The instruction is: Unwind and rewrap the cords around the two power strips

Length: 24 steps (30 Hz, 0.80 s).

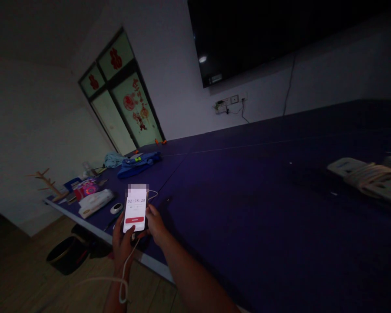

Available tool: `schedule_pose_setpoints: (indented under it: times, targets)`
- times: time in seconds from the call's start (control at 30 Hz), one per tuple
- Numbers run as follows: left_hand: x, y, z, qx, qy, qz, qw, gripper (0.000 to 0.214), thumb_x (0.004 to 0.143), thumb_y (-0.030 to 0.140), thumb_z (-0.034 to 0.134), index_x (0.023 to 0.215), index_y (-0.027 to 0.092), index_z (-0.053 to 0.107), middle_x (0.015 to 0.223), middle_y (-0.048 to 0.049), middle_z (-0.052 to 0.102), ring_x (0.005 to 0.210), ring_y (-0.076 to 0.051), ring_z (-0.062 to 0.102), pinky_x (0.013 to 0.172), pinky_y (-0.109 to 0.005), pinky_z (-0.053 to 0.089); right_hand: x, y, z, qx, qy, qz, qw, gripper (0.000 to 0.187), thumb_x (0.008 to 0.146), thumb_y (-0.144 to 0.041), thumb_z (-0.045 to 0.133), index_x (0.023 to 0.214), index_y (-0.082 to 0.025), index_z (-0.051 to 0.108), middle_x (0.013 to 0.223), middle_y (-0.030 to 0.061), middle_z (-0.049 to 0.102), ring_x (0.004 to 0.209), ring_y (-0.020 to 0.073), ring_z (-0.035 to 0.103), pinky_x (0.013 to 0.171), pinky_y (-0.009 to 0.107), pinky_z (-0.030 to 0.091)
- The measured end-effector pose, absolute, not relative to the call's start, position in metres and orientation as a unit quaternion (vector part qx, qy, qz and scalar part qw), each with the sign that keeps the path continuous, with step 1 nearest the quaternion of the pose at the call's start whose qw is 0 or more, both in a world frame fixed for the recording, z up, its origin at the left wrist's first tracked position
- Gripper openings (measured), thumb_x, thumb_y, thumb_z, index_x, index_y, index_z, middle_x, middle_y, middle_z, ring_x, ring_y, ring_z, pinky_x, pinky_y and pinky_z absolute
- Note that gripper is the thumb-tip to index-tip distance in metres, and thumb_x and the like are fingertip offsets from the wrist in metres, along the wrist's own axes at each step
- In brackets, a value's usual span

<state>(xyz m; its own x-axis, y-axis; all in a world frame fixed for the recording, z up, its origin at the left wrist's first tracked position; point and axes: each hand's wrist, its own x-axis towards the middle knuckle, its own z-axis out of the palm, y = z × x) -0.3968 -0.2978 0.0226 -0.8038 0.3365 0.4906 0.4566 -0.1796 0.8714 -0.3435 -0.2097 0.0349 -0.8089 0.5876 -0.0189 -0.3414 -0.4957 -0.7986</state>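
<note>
Both forearms reach forward and slightly left from the bottom of the view, meeting at the near edge of the table (247, 208). The left hand (122, 243) comes up from below with the wrist bent back, its fingers wrapped around the lower end of the phone (135, 211) and the thumb lying over the bottom of the screen. The right hand (154, 224) is curled against the phone's right edge, gripping it from that side, so the 2 hands hold the phone between them. The phone stands nearly upright just above the table edge, its lit screen showing 02:28:28 over a red bar. A white cable (124, 278) drops from its lower end and loops over the left forearm.

Just left of the phone lie a small white oval object (116, 208) and a tissue pack (94, 203). Farther back are a bright printed packet (86, 189) and 2 heaps of blue cloth (138, 163). Well apart at the right edge sits a coil of pale cord (371, 176) on white blocks. Nothing lies between the hands and the phone. A black bin (65, 254) stands on the floor below the table, and a dark screen (280, 34) hangs on the far wall.
</note>
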Motion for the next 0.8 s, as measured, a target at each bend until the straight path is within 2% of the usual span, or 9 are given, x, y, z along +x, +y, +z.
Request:
schedule_pose_setpoints:
  times: [0.13, 0.4, 0.67, 0.8]
  targets:
    - [-0.401, -0.3, 0.02, -0.326, -0.649, -0.686, 0.047, 0.066, 0.062, 0.033, 0.064, 0.126, 0.021, 0.052, 0.126, -0.009, 0.056, 0.116, -0.031, 0.05, 0.095, -0.041, 0.042, -0.34, -0.211, 0.042, -0.162, -0.421, 0.855, 0.257, 0.036, 0.094, -0.018, 0.031, 0.126, -0.018, 0.047, 0.104, 0.0091, 0.065, 0.065, 0.0128, 0.066, 0.038, 0.016, 0.049]
    - [-0.409, -0.303, 0.016, -0.35, -0.667, -0.655, 0.06, 0.073, 0.06, 0.033, 0.067, 0.129, 0.019, 0.048, 0.129, -0.0103, 0.054, 0.117, -0.031, 0.05, 0.095, -0.042, 0.043, -0.339, -0.212, 0.043, -0.143, -0.416, 0.86, 0.258, 0.035, 0.095, -0.022, 0.03, 0.125, -0.02, 0.047, 0.098, 0.0071, 0.066, 0.055, 0.0101, 0.062, 0.032, 0.013, 0.043]
    - [-0.402, -0.303, 0.02, -0.344, -0.675, -0.648, 0.075, 0.071, 0.061, 0.035, 0.066, 0.129, 0.02, 0.049, 0.13, -0.0101, 0.053, 0.118, -0.031, 0.05, 0.096, -0.041, 0.042, -0.342, -0.212, 0.04, -0.141, -0.415, 0.858, 0.268, 0.034, 0.095, -0.025, 0.031, 0.123, -0.021, 0.05, 0.096, 0.0061, 0.067, 0.056, 0.0113, 0.063, 0.036, 0.016, 0.047]
    - [-0.4, -0.303, 0.021, -0.336, -0.681, -0.647, 0.068, 0.074, 0.06, 0.035, 0.066, 0.13, 0.017, 0.048, 0.128, -0.0126, 0.054, 0.115, -0.031, 0.051, 0.094, -0.041, 0.044, -0.345, -0.212, 0.036, -0.142, -0.414, 0.858, 0.27, 0.034, 0.094, -0.029, 0.033, 0.123, -0.022, 0.051, 0.098, 0.0058, 0.067, 0.063, 0.0136, 0.066, 0.044, 0.021, 0.053]
